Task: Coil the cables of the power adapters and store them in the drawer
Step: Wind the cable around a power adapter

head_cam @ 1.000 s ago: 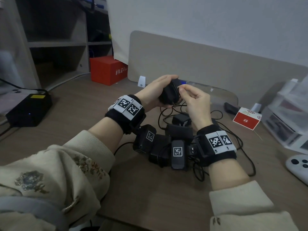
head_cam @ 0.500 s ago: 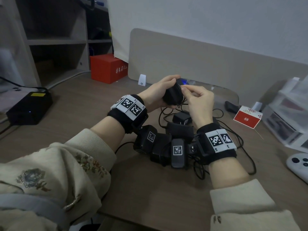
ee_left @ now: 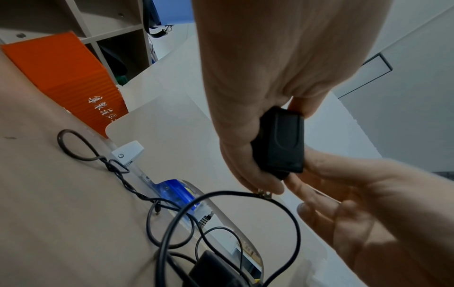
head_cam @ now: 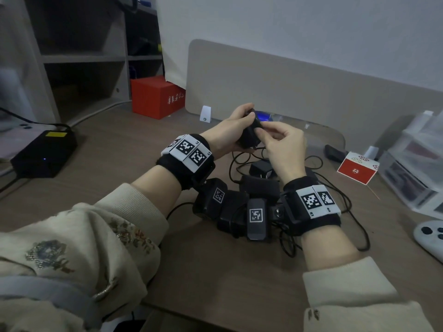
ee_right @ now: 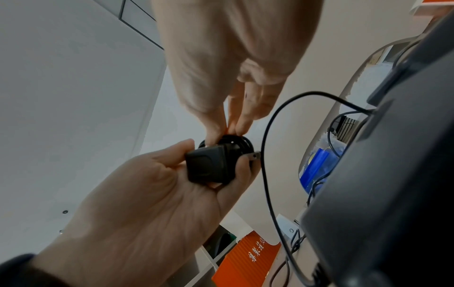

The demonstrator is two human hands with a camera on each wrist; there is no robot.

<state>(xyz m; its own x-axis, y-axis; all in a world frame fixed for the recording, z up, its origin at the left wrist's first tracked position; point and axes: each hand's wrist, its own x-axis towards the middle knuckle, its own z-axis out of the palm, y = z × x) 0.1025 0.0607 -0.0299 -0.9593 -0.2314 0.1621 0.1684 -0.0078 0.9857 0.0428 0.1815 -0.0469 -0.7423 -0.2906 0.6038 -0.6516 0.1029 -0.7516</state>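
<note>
Hands wind a cable onto a black power adapter above a desk.
Left hand grips the adapter's body; right hand pinches the coiled cable at its edge. A second adapter and loose cables lie below.

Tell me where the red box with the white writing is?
In the head view the red box sits at the far left of the desk, beside the grey shelf unit and just left of the beige divider panel.
</note>
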